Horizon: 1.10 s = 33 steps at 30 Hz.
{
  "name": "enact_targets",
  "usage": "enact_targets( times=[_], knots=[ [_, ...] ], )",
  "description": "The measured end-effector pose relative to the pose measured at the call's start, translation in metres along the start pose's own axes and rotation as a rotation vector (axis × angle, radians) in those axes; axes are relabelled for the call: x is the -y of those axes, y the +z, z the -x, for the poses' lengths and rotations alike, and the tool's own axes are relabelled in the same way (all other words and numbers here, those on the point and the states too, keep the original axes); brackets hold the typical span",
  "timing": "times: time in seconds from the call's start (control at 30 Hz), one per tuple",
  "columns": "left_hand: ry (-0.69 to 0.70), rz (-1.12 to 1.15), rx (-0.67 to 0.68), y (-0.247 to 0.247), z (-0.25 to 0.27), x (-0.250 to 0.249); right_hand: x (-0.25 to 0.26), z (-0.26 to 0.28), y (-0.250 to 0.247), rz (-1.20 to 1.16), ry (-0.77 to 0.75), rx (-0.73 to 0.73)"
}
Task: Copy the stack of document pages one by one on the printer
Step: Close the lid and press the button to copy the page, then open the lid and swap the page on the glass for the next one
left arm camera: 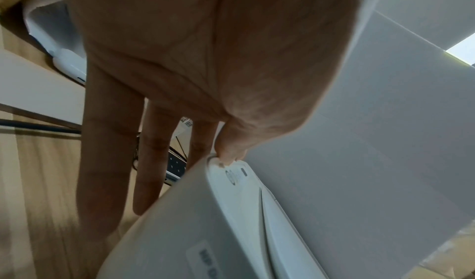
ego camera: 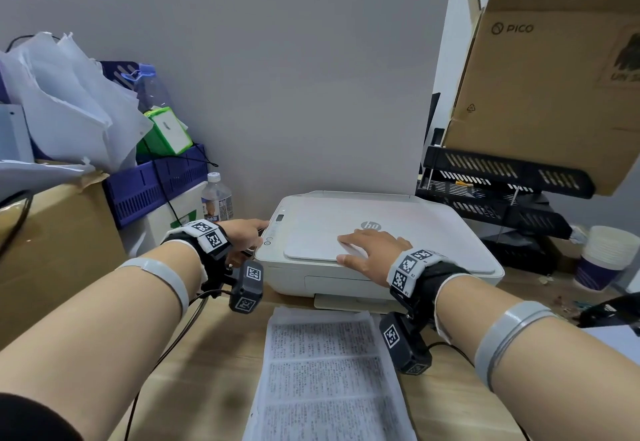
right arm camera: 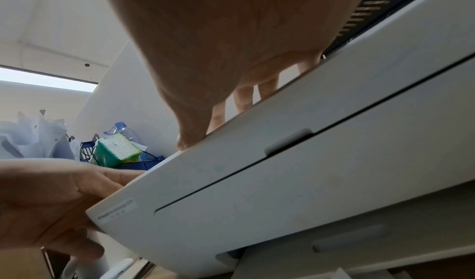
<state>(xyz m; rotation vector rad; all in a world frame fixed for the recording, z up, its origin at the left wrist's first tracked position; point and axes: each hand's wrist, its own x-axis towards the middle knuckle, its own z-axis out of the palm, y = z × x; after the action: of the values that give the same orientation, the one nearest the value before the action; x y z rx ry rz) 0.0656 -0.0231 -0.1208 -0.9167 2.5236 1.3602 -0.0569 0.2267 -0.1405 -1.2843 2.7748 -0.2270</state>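
Note:
A white HP printer point(ego camera: 433, 232) sits on the wooden desk with its scanner lid point(ego camera: 346, 229) closed. In front of it lies a stack of printed document pages point(ego camera: 325, 378), text side up. My left hand point(ego camera: 247, 234) is at the printer's left edge; in the left wrist view its thumb point(left arm camera: 227, 155) presses the control panel point(left arm camera: 237, 174) while the other fingers point(left arm camera: 102, 171) hang straight beside the casing point(left arm camera: 180, 232). My right hand point(ego camera: 370, 250) lies flat on the lid's front part, fingers spread; the right wrist view shows those fingers point(right arm camera: 244, 98) above the printer's front point(right arm camera: 282, 181).
Left of the printer stand a water bottle point(ego camera: 216, 198), a purple basket point(ego camera: 156, 181) with crumpled paper point(ego camera: 65, 101) and a cardboard box point(ego camera: 59, 232). A black tiered paper tray point(ego camera: 498, 191) and paper cups point(ego camera: 606, 253) stand right. A PICO carton point(ego camera: 554, 66) hangs overhead.

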Motion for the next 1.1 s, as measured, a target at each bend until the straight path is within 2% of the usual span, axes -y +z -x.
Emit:
enact_targets(
  times=[0.17, 0.27, 0.37, 0.43, 0.53, 0.63, 0.73, 0.8, 0.9, 1.03, 1.1],
  knots=[
    [0.027, 0.03, -0.021, 0.002, 0.001, -0.001, 0.003, 0.006, -0.007, 0.1, -0.072, -0.092],
    [0.031, 0.025, -0.089, 0.002, -0.002, -0.003, 0.007, 0.008, -0.015, 0.224, -0.121, -0.143],
    [0.063, -0.053, -0.165, -0.003, -0.004, -0.01, 0.007, 0.007, -0.021, 0.377, -0.222, -0.265],
    [0.125, -0.169, -0.214, -0.009, -0.007, -0.013, 0.006, 0.005, -0.029, 0.38, -0.258, -0.384],
    [0.318, -0.281, -0.223, -0.021, -0.01, -0.022, 0.007, -0.005, -0.051, 0.284, -0.234, -0.557],
    [0.48, -0.087, -0.204, -0.025, -0.015, -0.041, 0.013, -0.019, -0.083, 0.237, -0.193, -0.669],
    [0.54, 0.148, -0.278, -0.027, -0.028, -0.067, 0.02, -0.032, -0.109, 0.154, -0.177, -0.847],
    [0.554, 0.267, -0.292, -0.027, -0.04, -0.082, 0.022, -0.036, -0.117, 0.074, -0.15, -0.915],
    [0.548, 0.375, -0.311, -0.029, -0.062, -0.098, 0.015, -0.033, -0.114, -0.025, -0.135, -0.862],
    [0.512, 0.499, -0.326, -0.032, -0.089, -0.118, -0.012, -0.033, -0.082, -0.049, -0.095, -0.521],
    [0.482, 0.519, -0.338, -0.033, -0.099, -0.125, -0.029, -0.034, -0.067, -0.085, -0.075, -0.442]
  ],
)
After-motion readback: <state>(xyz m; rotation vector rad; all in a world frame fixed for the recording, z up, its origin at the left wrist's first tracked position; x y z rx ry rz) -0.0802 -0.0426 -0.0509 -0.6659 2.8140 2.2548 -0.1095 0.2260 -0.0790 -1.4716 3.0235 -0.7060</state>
